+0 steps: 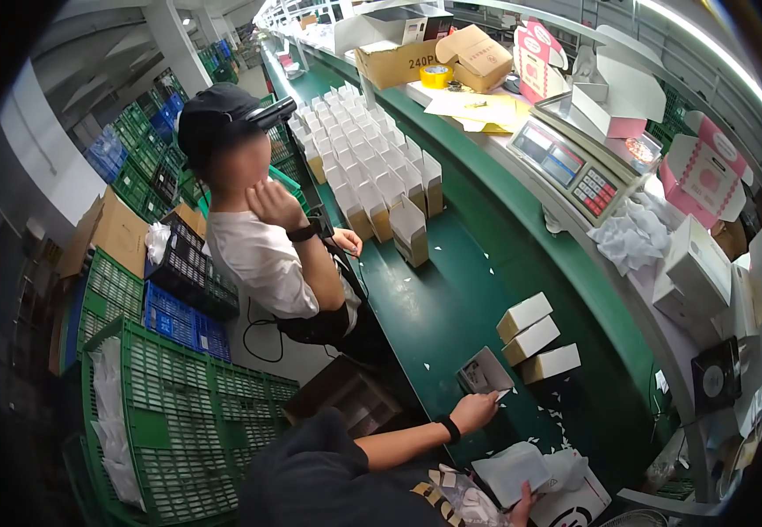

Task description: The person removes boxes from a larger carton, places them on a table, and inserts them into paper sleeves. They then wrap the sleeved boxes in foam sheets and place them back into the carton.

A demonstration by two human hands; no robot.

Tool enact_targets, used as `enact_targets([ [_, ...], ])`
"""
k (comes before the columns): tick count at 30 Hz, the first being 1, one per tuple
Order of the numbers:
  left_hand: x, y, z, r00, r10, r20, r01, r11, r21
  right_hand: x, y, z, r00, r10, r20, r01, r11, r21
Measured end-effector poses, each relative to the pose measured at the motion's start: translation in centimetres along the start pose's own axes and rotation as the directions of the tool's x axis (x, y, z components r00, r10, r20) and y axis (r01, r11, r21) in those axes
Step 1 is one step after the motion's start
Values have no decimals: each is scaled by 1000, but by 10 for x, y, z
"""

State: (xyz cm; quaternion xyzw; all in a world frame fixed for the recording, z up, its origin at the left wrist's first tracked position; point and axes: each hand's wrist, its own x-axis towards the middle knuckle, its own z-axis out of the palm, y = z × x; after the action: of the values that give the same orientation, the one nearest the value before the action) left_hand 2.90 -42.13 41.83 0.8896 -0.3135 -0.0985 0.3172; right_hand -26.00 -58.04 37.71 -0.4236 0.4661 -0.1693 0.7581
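My left hand (476,413), a black band at its wrist, pinches the near flap of a small open box (484,371) that stands on the green belt. The box's grey-white inside faces up. My right hand (522,508), partly cut off by the lower edge, is closed on a pale, flat piece wrapped in clear plastic (515,472). More clear plastic bags (566,465) lie beside it, over a white box with a black mark (581,505). Just beyond the open box, three closed white-and-tan boxes (535,338) lie side by side.
On the far left of the belt (438,307) stand rows of open boxes (359,158), with a co-worker (262,211) beside them. White paper scraps (561,430) litter the belt. A scale (574,167) and opened cartons crowd the right shelf. Green crates (170,422) stand at left.
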Motion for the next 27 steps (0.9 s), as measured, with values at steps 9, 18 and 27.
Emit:
enact_targets([
  [9,2,-6,-97,826,-55,-561,104,993,56,-11,-32,-3,987,31,157,-34,999,14],
  [18,21,-51,-67,967,-246,62,250,965,-74,-22,-46,36,958,-184,218,173,982,72],
  [27,22,-65,-76,945,-218,244,208,976,69,-34,-96,141,887,-129,443,192,976,-100],
])
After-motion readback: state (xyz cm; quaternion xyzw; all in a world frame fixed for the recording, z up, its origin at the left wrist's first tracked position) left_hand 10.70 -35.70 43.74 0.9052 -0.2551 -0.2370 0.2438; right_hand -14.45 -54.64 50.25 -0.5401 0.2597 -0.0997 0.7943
